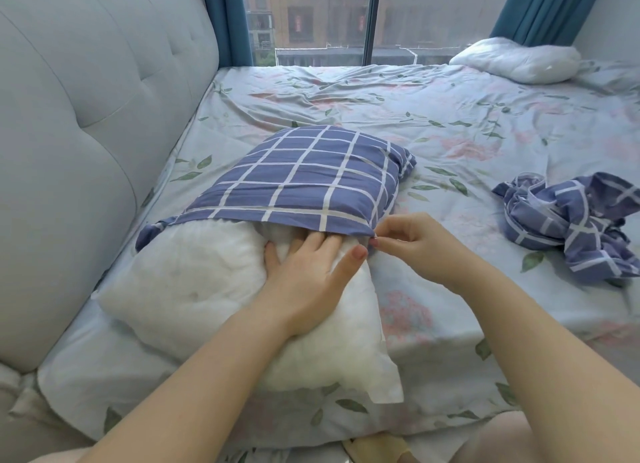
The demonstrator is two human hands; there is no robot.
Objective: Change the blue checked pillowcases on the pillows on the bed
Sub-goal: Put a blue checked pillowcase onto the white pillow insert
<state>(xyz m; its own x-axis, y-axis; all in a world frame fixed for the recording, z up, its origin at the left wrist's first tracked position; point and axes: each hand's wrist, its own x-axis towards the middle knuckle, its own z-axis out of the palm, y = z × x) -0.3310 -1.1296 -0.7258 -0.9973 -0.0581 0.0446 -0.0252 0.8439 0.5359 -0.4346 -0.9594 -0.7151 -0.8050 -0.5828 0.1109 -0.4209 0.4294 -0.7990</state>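
Observation:
A white pillow (194, 289) lies on the bed by the headboard, its far half inside a blue checked pillowcase (304, 175). My left hand (304, 275) rests flat on the pillow, fingertips tucked just under the case's open edge. My right hand (412, 244) pinches the right corner of that open edge. A second blue checked pillowcase (568, 220) lies crumpled on the sheet to the right. A bare white pillow (516, 62) sits at the far right by the window.
The bed has a floral sheet (415, 116) with wrinkles. A padded grey headboard (86, 116) runs along the left. A large window (346, 19) with blue curtains stands beyond the bed.

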